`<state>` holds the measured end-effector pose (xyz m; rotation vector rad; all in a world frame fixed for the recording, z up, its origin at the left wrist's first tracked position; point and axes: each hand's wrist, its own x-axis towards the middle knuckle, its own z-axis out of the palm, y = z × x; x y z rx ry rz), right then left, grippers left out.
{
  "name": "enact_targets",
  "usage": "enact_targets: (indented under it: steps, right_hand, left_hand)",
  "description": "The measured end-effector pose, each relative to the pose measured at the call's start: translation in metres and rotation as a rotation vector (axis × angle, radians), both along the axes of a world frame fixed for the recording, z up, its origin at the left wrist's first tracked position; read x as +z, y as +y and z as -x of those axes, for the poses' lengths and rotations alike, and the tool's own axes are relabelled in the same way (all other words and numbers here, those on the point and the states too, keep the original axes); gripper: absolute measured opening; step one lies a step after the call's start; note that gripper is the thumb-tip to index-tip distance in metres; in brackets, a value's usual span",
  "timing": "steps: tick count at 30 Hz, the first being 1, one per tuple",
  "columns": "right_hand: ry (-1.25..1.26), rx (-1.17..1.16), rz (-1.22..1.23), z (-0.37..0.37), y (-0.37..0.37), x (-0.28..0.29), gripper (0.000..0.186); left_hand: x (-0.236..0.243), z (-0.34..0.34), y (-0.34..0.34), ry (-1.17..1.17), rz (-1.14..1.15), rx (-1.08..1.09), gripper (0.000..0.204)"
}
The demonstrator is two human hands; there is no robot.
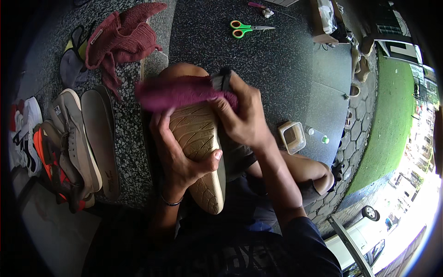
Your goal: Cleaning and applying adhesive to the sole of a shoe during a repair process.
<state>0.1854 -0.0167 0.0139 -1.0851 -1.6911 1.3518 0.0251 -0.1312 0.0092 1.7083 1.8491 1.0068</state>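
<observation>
Shoe [193, 134] clasped in curled left hand [181, 169].

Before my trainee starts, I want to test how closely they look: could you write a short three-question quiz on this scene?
1. What does the right hand grip above the tan sole?
2. True or false: the green-handled scissors lie on the reddish towel.
3. Which is nearer the green-capped bottle? A) the scissors; B) the open plastic tub; C) the tan sole.

Key: 1. The maroon cloth. 2. False; they lie on the dark speckled surface. 3. B.
</observation>
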Motion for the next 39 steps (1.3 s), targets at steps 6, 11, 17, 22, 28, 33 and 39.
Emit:
enact_targets:
  steps: [6, 11, 17, 22, 28, 33, 39]
  right_hand:
    - [-0.194, 0.107, -0.095, -0.018, -0.056, 0.029, 0.035]
    - [-0.036, 0.263, 0.031, -0.049, -0.056, 0.036, 0.028]
    - [0.315, -0.517, 0.122, -0.053, -0.025, 0.049, 0.024]
    - [0.314, -0.447, -0.061, -0.027, -0.004, 0.057, 0.020]
    - [0.070, -0.203, -0.043, -0.008, -0.002, 0.037, 0.016]
    - [-0.322, 0.005, -0.426, 0.003, -0.039, 0.035, 0.017]
    - [-0.136, 0.058, 0.512, -0.034, -0.057, 0.069, 0.025]
  left_hand:
    - [-0.007, 0.003, -0.001, -0.108, -0.095, -0.019, 0.128]
    - [0.010, 0.005, -0.004, -0.093, -0.081, -0.059, 0.127]
    - [0.012, -0.002, -0.001, -0.102, 0.021, -0.017, 0.116]
    - [0.005, -0.001, -0.004, -0.101, -0.008, -0.023, 0.114]
    - [0.006, -0.002, -0.003, -0.065, -0.023, -0.023, 0.116]
    - [-0.021, -0.005, -0.014, -0.271, -0.029, -0.046, 0.121]
    - [0.018, -0.001, -0.005, -0.059, -0.076, -0.016, 0.115]
